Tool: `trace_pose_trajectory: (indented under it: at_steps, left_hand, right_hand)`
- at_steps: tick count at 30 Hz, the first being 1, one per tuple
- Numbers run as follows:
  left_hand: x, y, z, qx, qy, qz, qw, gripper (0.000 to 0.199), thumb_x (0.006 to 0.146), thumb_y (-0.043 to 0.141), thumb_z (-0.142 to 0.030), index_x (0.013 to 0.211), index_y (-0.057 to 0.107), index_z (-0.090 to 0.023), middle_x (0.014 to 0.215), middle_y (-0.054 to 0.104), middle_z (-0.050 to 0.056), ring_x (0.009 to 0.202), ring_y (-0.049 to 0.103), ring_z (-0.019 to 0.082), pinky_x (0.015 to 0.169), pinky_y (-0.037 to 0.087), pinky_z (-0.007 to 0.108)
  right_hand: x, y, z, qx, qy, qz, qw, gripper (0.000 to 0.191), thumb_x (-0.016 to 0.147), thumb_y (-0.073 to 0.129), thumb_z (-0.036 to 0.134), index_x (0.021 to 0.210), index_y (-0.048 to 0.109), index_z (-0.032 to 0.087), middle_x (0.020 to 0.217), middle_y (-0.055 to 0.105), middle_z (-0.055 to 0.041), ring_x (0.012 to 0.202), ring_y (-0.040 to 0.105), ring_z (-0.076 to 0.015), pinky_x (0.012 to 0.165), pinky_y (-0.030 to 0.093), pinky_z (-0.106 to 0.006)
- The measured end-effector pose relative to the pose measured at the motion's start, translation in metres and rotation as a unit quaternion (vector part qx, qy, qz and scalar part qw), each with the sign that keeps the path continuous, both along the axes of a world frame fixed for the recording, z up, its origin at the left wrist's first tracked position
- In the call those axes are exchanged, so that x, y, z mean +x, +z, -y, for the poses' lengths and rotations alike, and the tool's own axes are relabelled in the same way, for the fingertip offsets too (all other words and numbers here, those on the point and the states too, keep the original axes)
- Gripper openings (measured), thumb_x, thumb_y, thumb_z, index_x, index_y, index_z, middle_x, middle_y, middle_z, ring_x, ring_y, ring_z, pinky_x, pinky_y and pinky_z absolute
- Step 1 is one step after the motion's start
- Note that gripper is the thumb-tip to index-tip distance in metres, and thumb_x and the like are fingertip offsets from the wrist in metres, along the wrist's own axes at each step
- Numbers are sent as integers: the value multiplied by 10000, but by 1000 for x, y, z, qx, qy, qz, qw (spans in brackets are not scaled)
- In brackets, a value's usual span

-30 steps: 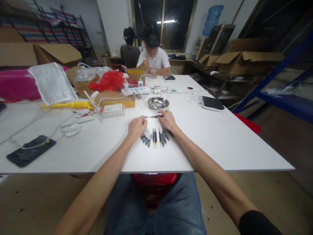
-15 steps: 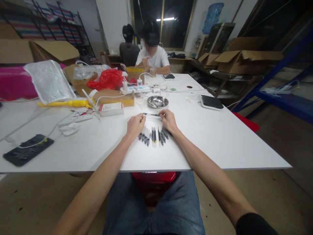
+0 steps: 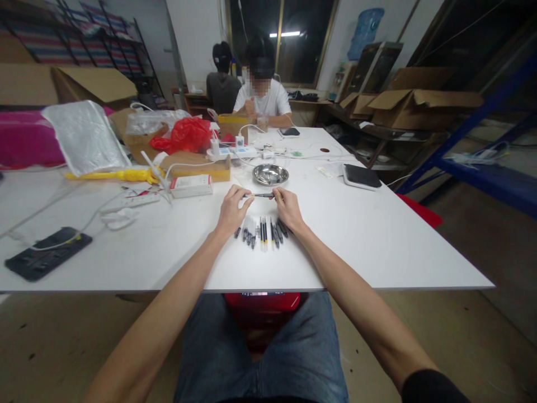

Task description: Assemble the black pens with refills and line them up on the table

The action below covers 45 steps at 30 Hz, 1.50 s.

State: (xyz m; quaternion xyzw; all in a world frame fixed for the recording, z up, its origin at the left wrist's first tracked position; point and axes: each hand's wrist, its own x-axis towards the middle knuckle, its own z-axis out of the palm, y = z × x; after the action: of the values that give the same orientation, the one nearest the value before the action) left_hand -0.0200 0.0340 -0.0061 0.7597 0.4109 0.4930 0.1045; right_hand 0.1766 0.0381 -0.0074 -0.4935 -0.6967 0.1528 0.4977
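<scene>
Above the table, my left hand [image 3: 233,210] pinches the pale, yellow-marked end of a pen refill [image 3: 251,195]. My right hand [image 3: 287,207] grips a dark grey pen barrel [image 3: 264,195] level with it. Refill and barrel are in one line, with most of the refill hidden inside the barrel. Below my hands lie several black refills [image 3: 263,230] with yellow ends. To their right are several dark pen barrels [image 3: 277,232], partly under my right hand. Clear caps with dark ends [image 3: 249,236] lie on the left. Beyond my hands stands a shiny metal bowl [image 3: 271,174] with small parts in it.
A white and red box [image 3: 191,186], power strip [image 3: 239,153] and cables lie to the left of the bowl. At far left is a black phone-like device [image 3: 48,253]; a dark tablet-like device [image 3: 362,176] sits right. A person in white [image 3: 271,103] sits opposite.
The thin length showing between my hands has gone; the barrel now reaches close to my left fingers. My left fingers have opened slightly in shape around the refill's end. The view shifted a little.
</scene>
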Motion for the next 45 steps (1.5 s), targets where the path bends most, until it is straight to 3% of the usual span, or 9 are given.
trace_pose_trajectory:
  at_steps: [6,12,18,22,29,36,42,45]
  left_hand:
    - [2,7,5,2,15,6,1000,105,917,629,-229,1012,669,-212,978,582,30,920,572,174,844,476,283]
    - [0,8,3,4,65,-16,998,95,916,633,-249,980,685,-201,1016,561,52,1031,561,206,935,466,317]
    - [-1,6,0,26,49,-28,998,139,910,652,-260,1013,732,-213,1013,594,50,1020,562,211,960,449,347]
    - [0,7,2,17,28,-55,998,125,920,641,-253,994,732,-209,940,663,47,968,577,213,921,445,348]
    - [0,7,5,-18,48,-129,990,171,966,544,-246,887,691,-206,911,710,49,948,588,228,885,420,347]
    - [0,8,10,-6,93,-202,975,202,969,480,-239,861,649,-220,861,686,61,902,581,248,821,394,352]
    - [0,12,15,-61,124,-209,968,245,960,441,-207,884,673,-231,860,706,44,859,616,232,726,358,325]
    - [-1,12,13,-74,132,-211,966,256,957,441,-215,849,672,-228,834,701,42,836,617,230,699,345,326]
  right_hand:
    - [-3,5,7,-11,30,-13,999,398,1009,440,471,785,604,185,666,549,2,625,477,-157,636,347,-271]
    - [-5,7,11,-2,67,25,997,278,1006,473,401,948,641,188,758,609,-8,676,515,-165,679,383,-274]
    - [-2,5,7,17,50,40,998,385,1019,449,421,799,646,174,791,645,-37,724,541,-170,712,380,-274]
    - [-4,4,7,-3,66,24,998,483,1025,430,471,690,609,172,669,591,-8,647,513,-150,680,350,-271]
    - [-9,4,10,-23,72,30,997,521,1025,400,529,722,627,171,680,598,-11,645,514,-149,675,354,-272]
    - [-14,10,16,4,76,56,996,402,1021,426,406,747,618,182,742,612,-37,723,549,-173,722,386,-291]
    - [-14,20,21,34,94,42,994,36,895,563,214,917,587,198,908,627,-49,820,555,-192,757,436,-302]
    - [-14,21,21,54,92,47,993,80,909,597,249,977,593,206,966,625,-60,885,555,-201,780,444,-304]
